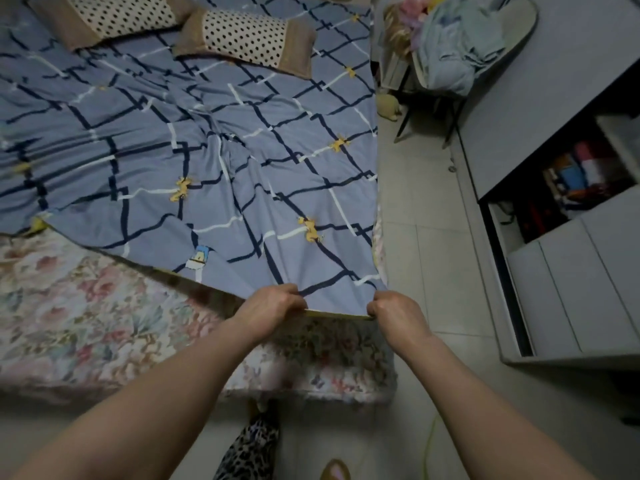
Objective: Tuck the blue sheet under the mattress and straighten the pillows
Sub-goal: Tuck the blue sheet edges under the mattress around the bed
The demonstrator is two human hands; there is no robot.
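Both our left hand [273,304] and right hand [391,308] grip the blue sheet [214,161] corner over the floral mattress [86,317]; 2 polka-dot pillows [242,39] lie beyond.

Dim, flat indoor light, bluish-grey cast overall. No visible lamp or window; source direction can't be read. No hard shadows, just soft darkening under the lifted edge of the blue sheet [214,161] where it overhangs the floral mattress [86,317], and inside the open grey cabinet [554,188] at right, which goes near black. No glare, no blown highlights. Soft focus everywhere, noisy and compression-smeared; cabinet contents and the clutter pile at top right are mush. Strong wide-angle distortion: bed edge and cabinet lines bow, forearms stretch toward the bottom corners. Corners slightly darker.
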